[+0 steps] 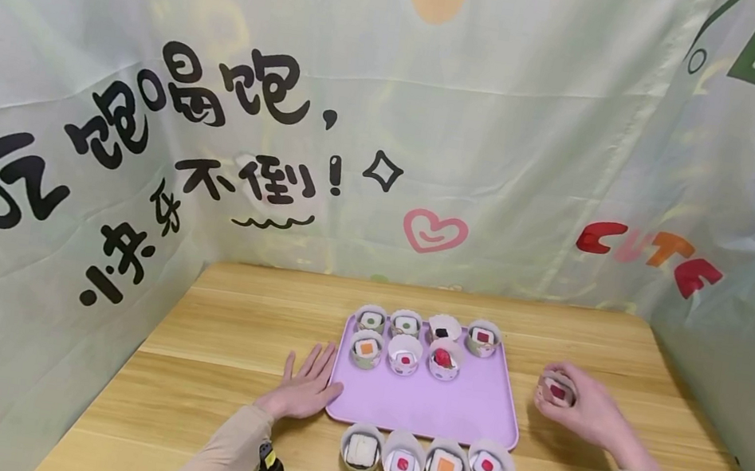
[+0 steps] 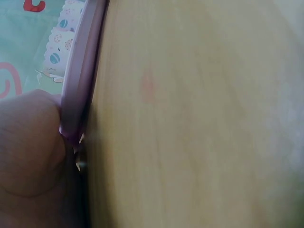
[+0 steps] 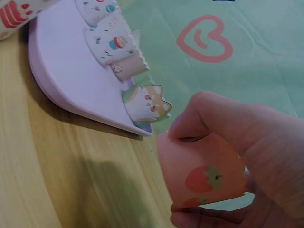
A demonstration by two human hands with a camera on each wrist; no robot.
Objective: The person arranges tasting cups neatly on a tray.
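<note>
My right hand [image 1: 581, 405] holds a pink paper cup [image 3: 204, 168] with a strawberry print, thumb on one side and fingers on the other. A white piece with a dark red centre sits inside it. The cup is held over the table, right of the lilac tray [image 1: 397, 403]. At the tray's left edge, my left hand [image 1: 303, 390] lies with fingers spread on the wood, its thumb touching the rim. On the tray, several filled cups form a back row, including a cup with a green-centred piece [image 1: 372, 322]. Three more, one holding a strawberry-like piece [image 1: 443, 358], stand before them.
Along the tray's near side, several filled cups stand on the wooden table [image 1: 225, 343], among them a cup with an orange-topped piece [image 1: 446, 469]. A printed cloth [image 1: 503, 165] hangs behind the table and along both sides.
</note>
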